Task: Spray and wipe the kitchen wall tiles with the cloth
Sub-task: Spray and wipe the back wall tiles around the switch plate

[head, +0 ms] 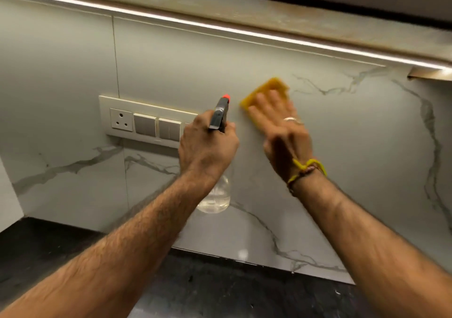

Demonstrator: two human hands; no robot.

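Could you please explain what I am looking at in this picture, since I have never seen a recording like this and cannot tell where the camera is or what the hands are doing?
There is no machine here. A person wears a wide-angle camera on the head, looking forward and down, so you see both of their own forearms reaching out from the bottom of the one picture.

The left hand grips a clear spray bottle with a grey trigger head and orange nozzle, aimed at the wall. The right hand lies flat, fingers straight, pressing a yellow cloth against the marble-patterned wall tiles.

To the left on the wall is a switch panel with a socket. A light strip glows under the cabinet above, and a dark countertop runs along the bottom.
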